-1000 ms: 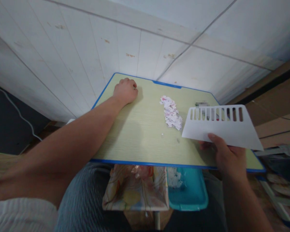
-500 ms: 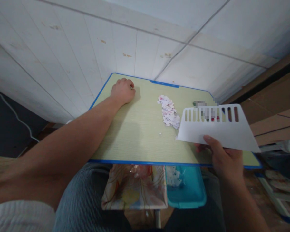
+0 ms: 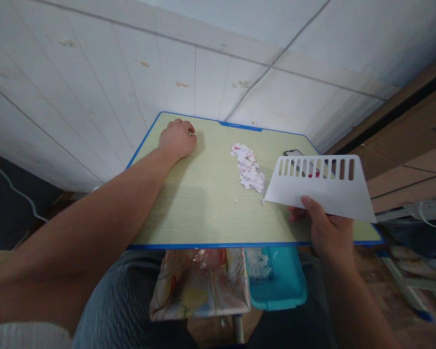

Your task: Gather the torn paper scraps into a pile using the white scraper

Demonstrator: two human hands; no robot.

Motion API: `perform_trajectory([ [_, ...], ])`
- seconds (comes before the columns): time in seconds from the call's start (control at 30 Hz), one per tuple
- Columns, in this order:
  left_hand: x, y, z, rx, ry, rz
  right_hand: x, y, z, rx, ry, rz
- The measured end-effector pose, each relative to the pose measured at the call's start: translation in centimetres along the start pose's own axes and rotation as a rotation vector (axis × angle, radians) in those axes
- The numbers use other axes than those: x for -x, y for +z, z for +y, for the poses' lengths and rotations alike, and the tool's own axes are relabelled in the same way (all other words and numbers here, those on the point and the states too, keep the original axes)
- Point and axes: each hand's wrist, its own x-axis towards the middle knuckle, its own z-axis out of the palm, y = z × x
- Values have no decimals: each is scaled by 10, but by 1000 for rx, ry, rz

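A white plastic scraper (image 3: 319, 191) with a row of slots is in my right hand (image 3: 330, 228). The thumb lies on its near face, with the other fingers underneath. The scraper is held tilted over the right side of a folding table (image 3: 203, 203). Left of it lies a heap of torn paper scraps (image 3: 249, 167), with a few loose bits near its lower end. At the far left of the tabletop rests my left hand (image 3: 178, 138), its fingers curled; what they hold, if anything, is hidden.
Behind the scraper lies a phone (image 3: 294, 153), partly covered. Below the near edge are a patterned fabric-lined box (image 3: 199, 310) and a turquoise tub (image 3: 279, 303) with paper bits inside. A white panelled wall (image 3: 178, 68) with a cable stands behind the table. Cardboard boxes (image 3: 403, 145) are at the right.
The view has shifted slightly, moving the scene left. The scraper's angle has changed a little, and a paper bit beside its left corner shows more clearly. My left hand stays put on the table.
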Motion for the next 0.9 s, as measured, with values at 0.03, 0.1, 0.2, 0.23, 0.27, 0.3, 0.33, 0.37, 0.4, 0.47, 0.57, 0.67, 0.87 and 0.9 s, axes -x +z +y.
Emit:
perform_trajectory([
  [0.03, 0, 0, 0, 4, 1, 3, 0, 0, 0, -4, 1, 17],
  [0.1, 1, -1, 0, 7, 1, 6, 1, 0, 0, -13, 5, 39],
  [0.2, 1, -1, 0, 10, -6, 7, 1, -1, 1, -4, -24, 8],
  [0.23, 0, -1, 0, 11, -9, 6, 1, -2, 1, 5, -40, -13],
  [0.27, 0, -1, 0, 12, -11, 5, 1, -2, 2, 12, -53, -34],
  [0.3, 0, -1, 0, 14, -11, 4, 1, -2, 2, 16, -60, -45],
  [0.33, -1, -1, -1, 15, -11, 5, 1, -1, 3, 14, -60, -42],
  [0.37, -1, 0, -1, 18, -10, 6, 1, -1, 4, 7, -55, -27],
  [0.4, -1, 0, -2, 21, -8, 10, 1, -1, 4, -4, -48, -3],
  [0.47, -2, 0, -2, 29, -5, 18, 1, 0, 5, -32, -37, 57],
  [0.57, -2, 1, -3, 32, -6, 28, 1, 1, 5, -48, -38, 77],
  [0.67, -3, 1, -3, 34, -10, 31, 0, 1, 5, -24, -47, 29],
  [0.87, 0, -4, -2, 45, -5, -7, 1, -1, 2, -129, 62, 59],
  [0.9, 1, -5, -1, 46, -3, -17, 2, -2, 2, -150, 79, 51],
])
